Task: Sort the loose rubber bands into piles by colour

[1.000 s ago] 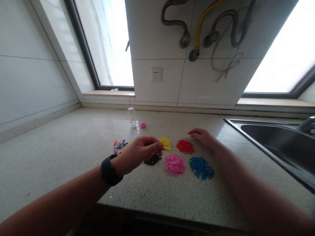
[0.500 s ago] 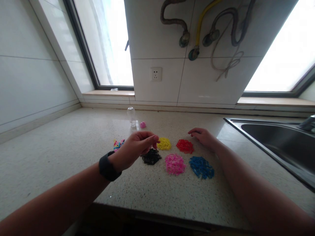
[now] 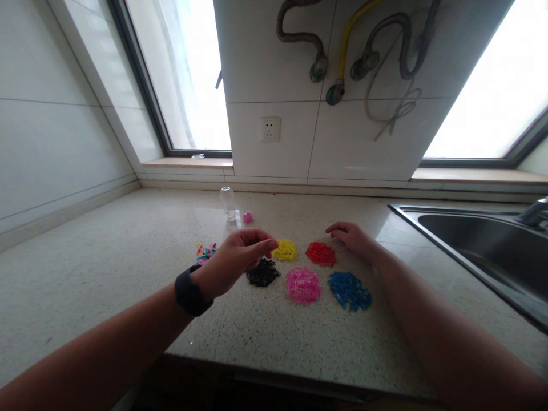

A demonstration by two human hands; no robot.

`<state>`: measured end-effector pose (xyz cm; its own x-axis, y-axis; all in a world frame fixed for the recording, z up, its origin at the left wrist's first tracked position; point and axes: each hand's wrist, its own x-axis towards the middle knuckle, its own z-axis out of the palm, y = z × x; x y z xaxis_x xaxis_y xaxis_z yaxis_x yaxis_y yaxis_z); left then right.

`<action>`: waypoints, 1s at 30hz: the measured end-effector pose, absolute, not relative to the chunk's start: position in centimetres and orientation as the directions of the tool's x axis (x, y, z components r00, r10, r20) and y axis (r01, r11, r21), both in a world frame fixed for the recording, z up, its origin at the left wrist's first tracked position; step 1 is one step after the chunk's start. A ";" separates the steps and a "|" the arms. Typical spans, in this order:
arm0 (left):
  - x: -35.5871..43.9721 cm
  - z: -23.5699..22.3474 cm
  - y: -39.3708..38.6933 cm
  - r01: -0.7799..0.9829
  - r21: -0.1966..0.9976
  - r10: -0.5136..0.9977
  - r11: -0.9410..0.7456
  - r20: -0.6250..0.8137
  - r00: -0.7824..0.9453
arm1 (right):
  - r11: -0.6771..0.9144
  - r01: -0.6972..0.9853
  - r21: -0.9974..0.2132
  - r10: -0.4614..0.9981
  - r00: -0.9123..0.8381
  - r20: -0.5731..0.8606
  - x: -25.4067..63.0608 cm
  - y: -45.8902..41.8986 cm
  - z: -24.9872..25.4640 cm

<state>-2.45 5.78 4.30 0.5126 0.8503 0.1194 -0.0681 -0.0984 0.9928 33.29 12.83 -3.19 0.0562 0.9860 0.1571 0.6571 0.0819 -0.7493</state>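
Observation:
My left hand (image 3: 242, 251), with a dark band on its wrist, hovers over the black pile of small rubber bands (image 3: 262, 273). Its thumb and index finger are pinched beside the yellow pile (image 3: 285, 250); whatever may be between the fingertips is too small to make out. My right hand (image 3: 349, 235) rests on the counter behind and right of the red pile (image 3: 321, 254), fingers stretched out and holding nothing. Nearer to me lie a pink pile (image 3: 303, 285) and a blue pile (image 3: 350, 290). A mixed-colour pile (image 3: 205, 253) is partly hidden by my left hand.
A clear bottle (image 3: 227, 204) stands upside down toward the back, beside a small pink cap-like piece (image 3: 248, 217). A steel sink (image 3: 405, 212) is set into the speckled counter (image 3: 257, 337) on the right. Pipes and a socket (image 3: 270, 129) are on the tiled wall.
The view has shifted very slightly. My left hand stays pinched near the yellow pile, and my right hand keeps its place; the piles look the same.

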 end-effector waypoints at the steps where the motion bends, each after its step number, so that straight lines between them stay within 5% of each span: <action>1: -2.4 4.3 5.7 -0.070 0.993 0.849 -0.098 0.120 0.515 | 0.084 0.660 -0.747 0.985 0.056 0.161 33.3 12.9 -3.2; 18: -1.7 4.4 5.3 -0.090 0.996 0.836 0.028 0.026 0.549 | 0.100 0.680 -0.726 0.985 0.034 0.167 33.3 13.0 -3.3; 23: -1.3 4.3 7.3 0.123 0.982 0.858 -0.140 0.058 0.511 | 0.095 0.663 -0.743 0.985 0.047 0.168 32.9 12.9 -3.0; 30: -0.9 2.2 11.8 0.467 0.770 0.875 -0.434 0.237 0.422 | 0.058 0.596 -0.801 0.987 0.086 0.135 32.6 12.8 -2.7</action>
<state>-0.87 11.80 2.25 0.4218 0.8750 0.2375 0.4671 -0.4342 0.7703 32.59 12.76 -2.67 0.0857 0.9871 0.1355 0.5957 0.0582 -0.8011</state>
